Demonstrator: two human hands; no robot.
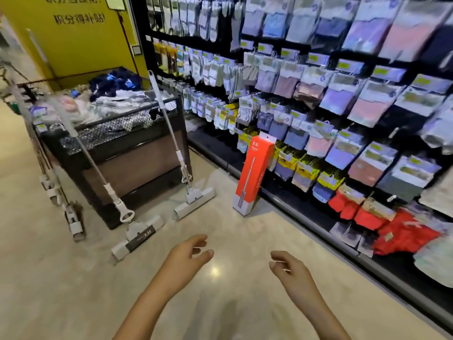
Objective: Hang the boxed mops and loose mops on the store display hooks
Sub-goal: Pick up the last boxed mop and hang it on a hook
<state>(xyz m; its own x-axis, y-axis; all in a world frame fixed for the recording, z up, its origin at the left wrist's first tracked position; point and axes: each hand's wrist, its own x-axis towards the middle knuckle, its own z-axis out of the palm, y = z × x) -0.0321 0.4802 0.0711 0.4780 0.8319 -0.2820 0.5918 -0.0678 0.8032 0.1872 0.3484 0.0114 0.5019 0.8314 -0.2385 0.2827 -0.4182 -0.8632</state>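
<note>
We hold both hands out over the pale polished floor (pixel 220 303), empty. Our left hand (pixel 186 256) has its fingers loosely curved and spread, gripping nothing; our right hand (pixel 286 268) is the same, fingers relaxed and apart.

The task items stand ahead of us, none yet hung. The tall red-and-grey cardboard mop box (pixel 253 175) stands upright on the floor, its top leaning against the black wall rack of packaged socks and underwear (pixel 343 99). Two loose grey-handled sponge mops lean on the black wire-mesh bargain bin (pixel 117 143): the nearer sponge mop (pixel 107 187) with its head on the floor closest to our left hand, the farther sponge mop (pixel 171 133) just beside the bin's corner. Further mops (pixel 56 190) stand at the bin's left side, blurred.

We judge the step in hand to be the approach and pick-up. The next move calls for reaching forward and closing one hand round a handle or the box. We cannot identify free mop hooks here.
</note>
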